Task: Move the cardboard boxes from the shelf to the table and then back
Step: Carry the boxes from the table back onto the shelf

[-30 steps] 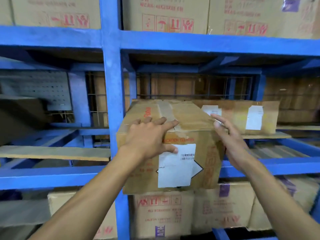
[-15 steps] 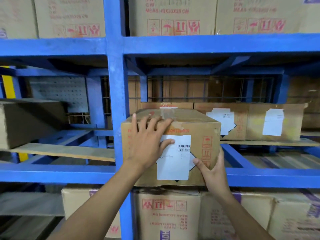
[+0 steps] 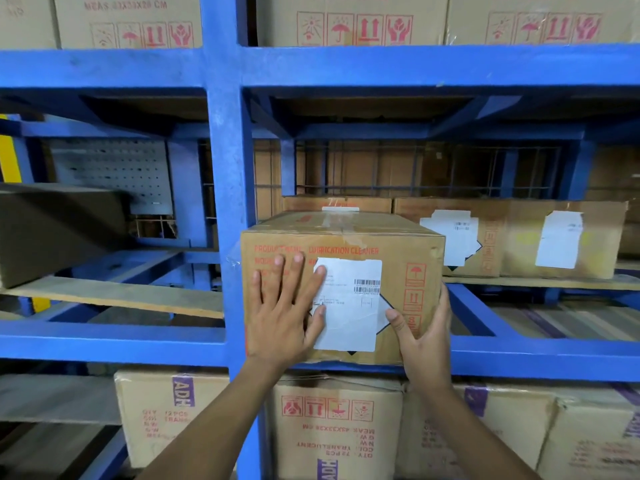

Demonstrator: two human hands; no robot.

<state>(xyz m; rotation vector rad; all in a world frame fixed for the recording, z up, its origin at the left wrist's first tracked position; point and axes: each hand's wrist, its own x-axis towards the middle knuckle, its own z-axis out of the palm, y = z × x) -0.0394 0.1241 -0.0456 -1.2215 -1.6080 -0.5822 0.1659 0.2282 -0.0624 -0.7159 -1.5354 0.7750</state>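
A cardboard box (image 3: 353, 240) with red print and a white label rests on the middle level of the blue shelf (image 3: 540, 355), just right of the upright post. My left hand (image 3: 287, 306) lies flat on its front face with fingers spread. My right hand (image 3: 424, 336) grips its lower right front corner, thumb on the front and fingers around the side. Two more labelled cardboard boxes (image 3: 512, 237) stand behind it on a wooden board.
The blue upright post (image 3: 225, 202) stands left of the box. A dark box (image 3: 59, 230) sits on a plank in the left bay. Large cartons fill the level above (image 3: 349, 19) and below (image 3: 337, 427). A wire mesh closes the back.
The box has gone deeper onto the shelf and now sits level. My left hand slid from its top edge to the front face; my right hand moved from the top to the lower right corner.
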